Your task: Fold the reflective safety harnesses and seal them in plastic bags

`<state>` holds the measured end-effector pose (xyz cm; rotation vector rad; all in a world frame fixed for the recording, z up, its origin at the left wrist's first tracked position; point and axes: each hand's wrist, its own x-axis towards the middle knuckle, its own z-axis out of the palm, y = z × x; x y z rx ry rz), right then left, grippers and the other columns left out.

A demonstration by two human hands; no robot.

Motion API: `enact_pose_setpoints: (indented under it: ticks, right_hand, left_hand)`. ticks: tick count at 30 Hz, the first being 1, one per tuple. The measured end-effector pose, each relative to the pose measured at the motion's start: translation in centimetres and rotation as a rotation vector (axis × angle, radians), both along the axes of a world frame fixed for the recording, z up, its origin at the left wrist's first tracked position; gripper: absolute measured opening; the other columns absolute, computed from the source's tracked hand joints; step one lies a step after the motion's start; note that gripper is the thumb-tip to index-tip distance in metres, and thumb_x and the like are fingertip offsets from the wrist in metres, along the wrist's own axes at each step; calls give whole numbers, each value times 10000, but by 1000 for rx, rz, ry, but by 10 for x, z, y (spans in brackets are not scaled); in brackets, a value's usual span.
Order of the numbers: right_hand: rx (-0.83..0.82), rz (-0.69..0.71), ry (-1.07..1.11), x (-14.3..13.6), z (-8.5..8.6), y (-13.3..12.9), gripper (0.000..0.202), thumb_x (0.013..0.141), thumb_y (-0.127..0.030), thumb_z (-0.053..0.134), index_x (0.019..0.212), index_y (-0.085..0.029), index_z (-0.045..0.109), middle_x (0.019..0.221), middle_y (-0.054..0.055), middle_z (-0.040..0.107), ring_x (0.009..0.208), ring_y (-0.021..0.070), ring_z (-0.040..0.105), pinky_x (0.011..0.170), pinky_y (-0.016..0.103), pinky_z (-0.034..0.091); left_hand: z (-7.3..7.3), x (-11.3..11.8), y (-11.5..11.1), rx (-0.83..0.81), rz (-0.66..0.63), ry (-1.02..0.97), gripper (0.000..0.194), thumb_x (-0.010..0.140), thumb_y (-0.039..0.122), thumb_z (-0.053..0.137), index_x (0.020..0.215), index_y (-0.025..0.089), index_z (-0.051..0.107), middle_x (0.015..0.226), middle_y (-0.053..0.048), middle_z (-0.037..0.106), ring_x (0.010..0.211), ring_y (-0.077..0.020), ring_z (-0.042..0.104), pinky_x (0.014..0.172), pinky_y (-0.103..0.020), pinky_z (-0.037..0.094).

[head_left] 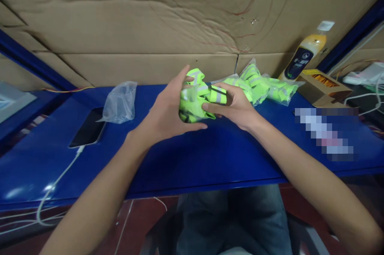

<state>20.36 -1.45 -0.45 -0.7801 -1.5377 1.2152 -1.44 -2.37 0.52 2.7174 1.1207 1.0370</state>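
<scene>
1. Lime-green strap with silvery stripes, crumpled into a bundle, is held between both hands above the desk; shiny patches suggest thin plastic over part of it, though the edge of any such film is hard to make out.

2. Handling it well, in my judgement, means keeping the left hand as a steady cup and letting the right hand manage the folds on its side with light pressure. Slack fabric like this probably springs open if squeezed at one spot only, so broad, even support should serve better than a hard pinch.

3. Loose folds poke out at the far and right edges; pressing those close to the rest would likely keep the shape compact.

4. Left fingers curve around the bundle's left and far sides, with the thumb stretched out along its near side; how firmly they press cannot be told.

5. Right fingers pinch a rolled fold at the bundle's right end, thumb on the near face, the others partly hidden.

6. Just beyond the right hand lie bagged green straps. Well left of the bundle, a plastic bag sits against a phone's far right end.
</scene>
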Motion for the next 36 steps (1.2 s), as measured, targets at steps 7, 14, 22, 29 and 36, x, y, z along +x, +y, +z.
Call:
enact_pose_setpoints:
  ticks: [7, 14, 22, 29, 36]
  right_hand:
    - [168, -36, -209, 2, 3, -7, 502, 738, -542, 948, 1043, -240, 689, 897, -1, 683, 752, 163, 612, 660, 310, 524]
    - [14, 93, -109, 9, 13, -9, 498, 903, -694, 755, 1026, -223, 649, 718, -19, 627, 610, 156, 644, 534, 293, 503]
    - [43, 71, -128, -1, 8, -9, 385, 782, -463, 918, 842, -184, 660, 716, -1, 649, 594, 140, 592, 558, 307, 487]
    - [375, -116, -561, 0, 17, -16, 152, 896, -200, 751, 757, -170, 699, 647, -37, 537, 621, 97, 392, 619, 290, 286]
    - [473, -189, -1001, -9, 25, -23, 144, 968, -215, 670, 953, -154, 800, 771, 63, 706, 660, 153, 508, 668, 327, 274]
  left_hand:
    - [-8, 0, 8, -105, 98, 39, 709, 684, 395, 927, 1271, 201, 579, 1157, -93, 769, 1040, -327, 770, 908, -448, 617]
    - [-12, 2, 8, -83, 119, -34, 720, 666, 387, 915, 1271, 211, 566, 1165, -96, 765, 1035, -313, 758, 893, -427, 605]
    - [-19, 11, 3, 21, 146, 8, 707, 692, 377, 864, 1295, 210, 533, 1255, -129, 717, 1155, -358, 730, 979, -491, 613]
    - [-15, 15, -5, 160, 89, 22, 647, 724, 298, 789, 1305, 186, 528, 1194, -122, 728, 1103, -347, 744, 892, -471, 634]
    - [-19, 18, -6, 243, 86, 73, 521, 769, 305, 726, 1240, 191, 533, 1118, -128, 724, 1028, -343, 755, 801, -438, 620]
